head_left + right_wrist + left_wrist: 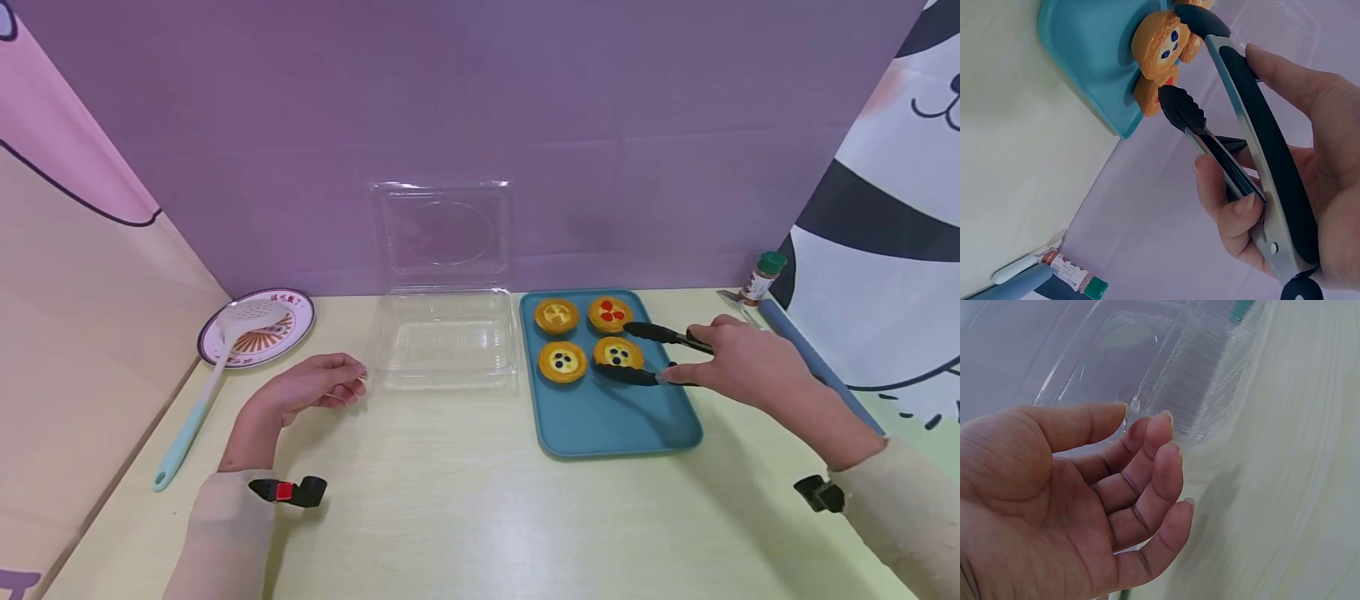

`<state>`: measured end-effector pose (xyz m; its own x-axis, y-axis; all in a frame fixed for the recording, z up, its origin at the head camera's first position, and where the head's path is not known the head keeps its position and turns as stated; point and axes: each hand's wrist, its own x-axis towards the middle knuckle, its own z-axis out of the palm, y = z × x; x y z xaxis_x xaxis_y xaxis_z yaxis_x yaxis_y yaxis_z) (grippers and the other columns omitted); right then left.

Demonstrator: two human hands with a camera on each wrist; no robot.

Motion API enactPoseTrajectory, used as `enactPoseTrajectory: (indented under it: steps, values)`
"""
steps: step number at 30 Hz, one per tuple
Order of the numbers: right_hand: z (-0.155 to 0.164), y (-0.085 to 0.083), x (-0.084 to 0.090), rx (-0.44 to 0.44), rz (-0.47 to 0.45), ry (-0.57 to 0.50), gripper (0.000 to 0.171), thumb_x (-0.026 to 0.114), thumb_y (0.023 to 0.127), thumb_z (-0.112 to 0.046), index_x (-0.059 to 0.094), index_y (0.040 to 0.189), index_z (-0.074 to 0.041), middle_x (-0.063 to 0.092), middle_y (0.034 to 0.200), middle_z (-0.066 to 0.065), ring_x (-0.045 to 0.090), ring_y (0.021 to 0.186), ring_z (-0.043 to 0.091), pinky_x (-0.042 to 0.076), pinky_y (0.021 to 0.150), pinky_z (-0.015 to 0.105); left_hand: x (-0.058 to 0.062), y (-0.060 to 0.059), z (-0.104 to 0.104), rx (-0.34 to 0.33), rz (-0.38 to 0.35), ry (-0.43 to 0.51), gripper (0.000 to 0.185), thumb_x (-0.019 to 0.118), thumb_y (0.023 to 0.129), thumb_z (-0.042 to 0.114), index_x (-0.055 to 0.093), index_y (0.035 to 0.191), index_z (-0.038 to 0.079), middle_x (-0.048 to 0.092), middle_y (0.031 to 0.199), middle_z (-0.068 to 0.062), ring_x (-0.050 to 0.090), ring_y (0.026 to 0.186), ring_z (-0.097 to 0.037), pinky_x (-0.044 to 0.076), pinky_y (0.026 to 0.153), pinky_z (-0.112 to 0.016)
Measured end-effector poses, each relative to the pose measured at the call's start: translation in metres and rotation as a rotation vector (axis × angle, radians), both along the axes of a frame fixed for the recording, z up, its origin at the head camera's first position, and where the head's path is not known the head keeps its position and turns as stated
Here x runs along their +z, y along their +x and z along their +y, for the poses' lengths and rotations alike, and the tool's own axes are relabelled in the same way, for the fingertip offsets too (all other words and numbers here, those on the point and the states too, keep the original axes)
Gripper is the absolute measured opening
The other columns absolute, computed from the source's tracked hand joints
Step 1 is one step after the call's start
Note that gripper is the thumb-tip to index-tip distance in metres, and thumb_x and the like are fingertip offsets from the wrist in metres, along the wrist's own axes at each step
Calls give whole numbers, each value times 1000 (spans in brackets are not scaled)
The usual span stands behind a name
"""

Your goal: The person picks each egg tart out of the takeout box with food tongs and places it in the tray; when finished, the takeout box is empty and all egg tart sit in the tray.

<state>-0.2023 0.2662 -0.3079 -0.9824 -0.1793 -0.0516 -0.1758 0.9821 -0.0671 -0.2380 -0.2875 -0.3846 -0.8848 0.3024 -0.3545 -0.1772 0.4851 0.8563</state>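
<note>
From the head view I see the pale counter (465, 500) with purple wall behind it, and on it an open clear plastic box (444, 337) beside a teal tray (615, 417) that carries four tarts. My right hand (738, 358) grips black tongs (652, 354), whose tips stand open on both sides of the blueberry tart (618, 352) at the near right of the tray. My left hand (318, 385) lies relaxed and empty, fingers loosely curved, just at the box corner. Only the head view shows the plate (296, 327) with the slotted spoon (217, 367) at far left. The right wrist view shows the spice bottle (1075, 275) more closely; its label I cannot read.
</note>
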Motion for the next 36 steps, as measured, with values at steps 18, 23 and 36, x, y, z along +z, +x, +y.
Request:
enactPoseTrajectory:
  steps: [18,23,36]
  values:
    - [37,-3,-2,-156,-28,-282,114,58,85,-75,16,158,2,27,154,39,30,138,57,33,102,74,0,0,0,2,3,0,41,51,105,28,51,127,-6,65,101,-6,61,90,-17,54,85,-30]
    - [57,-8,-16,-195,24,-347,108,58,88,-71,16,159,-1,37,146,37,37,131,54,38,95,71,0,1,-1,4,1,1,40,51,105,29,52,126,-5,65,102,-6,61,90,-17,54,85,-30]
    - [94,-10,-56,-249,108,-330,62,57,91,-66,45,103,-5,41,74,5,40,65,19,28,53,32,2,2,-1,-4,8,14,41,50,106,28,50,127,-7,65,101,-5,61,89,-16,54,85,-31]
